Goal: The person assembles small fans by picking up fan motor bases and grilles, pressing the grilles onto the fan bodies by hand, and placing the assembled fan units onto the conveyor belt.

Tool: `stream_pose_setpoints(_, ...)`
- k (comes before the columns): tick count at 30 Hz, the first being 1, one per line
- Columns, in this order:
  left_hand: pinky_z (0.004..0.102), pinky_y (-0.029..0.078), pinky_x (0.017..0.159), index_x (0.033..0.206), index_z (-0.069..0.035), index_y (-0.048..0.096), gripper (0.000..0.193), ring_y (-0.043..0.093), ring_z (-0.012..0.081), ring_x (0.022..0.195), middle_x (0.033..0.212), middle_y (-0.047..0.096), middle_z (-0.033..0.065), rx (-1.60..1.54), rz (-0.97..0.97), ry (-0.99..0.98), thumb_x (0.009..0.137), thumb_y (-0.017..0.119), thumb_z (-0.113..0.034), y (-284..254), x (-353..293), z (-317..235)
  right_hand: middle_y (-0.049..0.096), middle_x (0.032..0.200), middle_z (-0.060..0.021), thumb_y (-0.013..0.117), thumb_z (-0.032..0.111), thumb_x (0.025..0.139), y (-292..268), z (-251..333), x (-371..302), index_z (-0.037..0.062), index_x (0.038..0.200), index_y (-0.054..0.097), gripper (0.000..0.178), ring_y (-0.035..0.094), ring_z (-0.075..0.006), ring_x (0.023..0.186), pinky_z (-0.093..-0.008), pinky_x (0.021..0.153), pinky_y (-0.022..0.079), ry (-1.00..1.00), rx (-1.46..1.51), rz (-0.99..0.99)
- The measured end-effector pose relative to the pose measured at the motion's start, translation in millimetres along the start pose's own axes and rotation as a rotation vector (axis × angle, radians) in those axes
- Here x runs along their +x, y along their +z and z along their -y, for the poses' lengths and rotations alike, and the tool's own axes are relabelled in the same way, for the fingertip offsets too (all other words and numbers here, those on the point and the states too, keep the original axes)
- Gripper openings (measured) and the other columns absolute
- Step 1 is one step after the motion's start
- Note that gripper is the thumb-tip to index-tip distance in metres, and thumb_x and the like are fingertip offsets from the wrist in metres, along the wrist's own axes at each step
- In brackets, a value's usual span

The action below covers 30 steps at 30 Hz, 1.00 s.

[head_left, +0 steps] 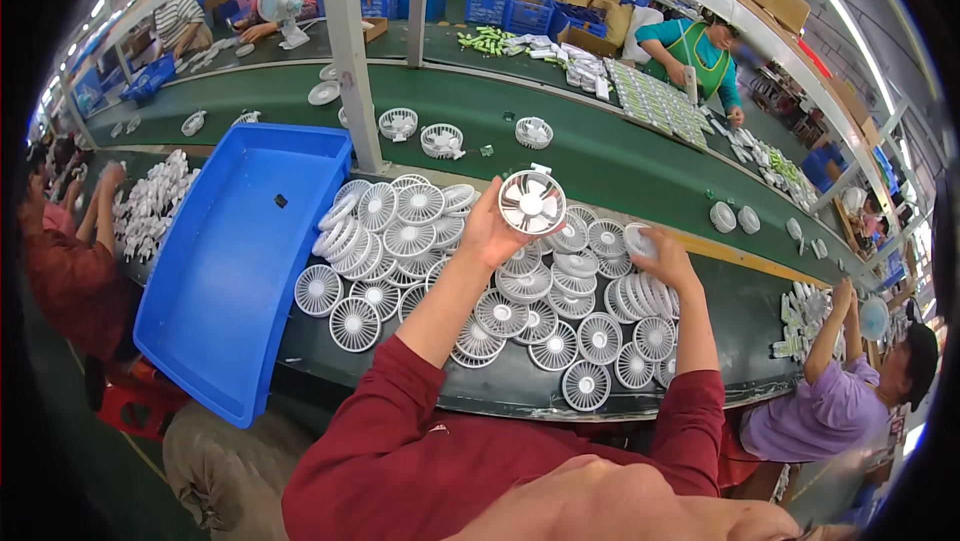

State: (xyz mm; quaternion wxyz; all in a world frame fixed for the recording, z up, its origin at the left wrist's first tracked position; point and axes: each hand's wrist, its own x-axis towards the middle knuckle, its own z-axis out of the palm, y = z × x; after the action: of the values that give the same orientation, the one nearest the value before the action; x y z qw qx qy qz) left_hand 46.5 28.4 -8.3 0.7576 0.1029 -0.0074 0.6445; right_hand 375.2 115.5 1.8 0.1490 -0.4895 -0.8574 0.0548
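Observation:
My left hand (pixel 488 231) is closed round a small white fan head (pixel 532 205), held up over the pile with its blades facing me. Its far side is hidden. To the right, my right hand (pixel 668 263) grips a white round fan grille (pixel 640 241) by its edge, at the pile's far right. Under and between both hands lies a heap of white fan grilles (pixel 500 313), many overlapping, some leaning on edge in rows. They cover the middle of the dark green worktable (pixel 330 369).
A large blue tray (pixel 215 341) stands left of the heap, with a small black piece (pixel 281 201) inside. Beyond runs a green conveyor belt (pixel 600 176) carrying fan heads (pixel 441 141). A metal post (pixel 355 61) rises behind the tray. Co-workers sit left, right and across.

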Motion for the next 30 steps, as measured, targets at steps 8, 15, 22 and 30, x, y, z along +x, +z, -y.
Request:
stream_pose_setpoints(8,0.0462,0.052,0.088,0.118,-0.008,0.058,0.038,0.062,0.0246,0.103,0.114,0.063,0.0103,0.115,-0.004,-0.039,0.098,0.046,-0.038,2,1,15,0.068,0.079,-0.0109,0.066,0.021,0.086,-17,82,-14,-0.0012,0.099,0.066,0.026,0.065,-0.0197,0.072,-0.0322,0.066,0.05,0.024,0.48,-0.289)
stream_pose_setpoints(15,0.0371,0.056,0.077,0.108,-0.012,0.055,0.017,0.065,0.0168,0.09,0.101,0.064,0.0047,0.16,-0.043,-0.003,0.096,0.054,-0.024,13,5,38,0.064,0.104,-0.0034,0.064,0.008,0.087,-7,165,-7,0.0009,0.12,0.057,0.035,0.059,-0.0075,0.088,-0.0234,0.074,0.05,-0.161,1.061,-0.375)
stream_pose_setpoints(22,0.0358,0.055,0.083,0.116,-0.007,0.056,0.032,0.065,0.0186,0.097,0.109,0.065,0.0073,0.165,-0.077,0.049,0.099,0.046,-0.033,-3,2,28,0.041,0.141,-0.0195,0.058,0.01,0.083,8,187,17,0.002,0.135,0.045,0.055,0.039,-0.0369,0.129,-0.0433,0.108,0.03,-0.433,0.333,-0.363)
stream_pose_setpoints(30,0.0281,0.044,0.085,0.11,-0.008,0.05,0.029,0.054,0.0144,0.096,0.11,0.052,0.0032,0.835,-0.291,0.666,0.103,0.035,-0.032,4,-9,30,0.034,0.143,-0.024,0.042,0.059,0.091,65,209,34,-0.0026,0.144,0.023,0.084,0.037,-0.036,0.131,-0.0394,0.108,0.029,-0.284,0.84,-0.151)
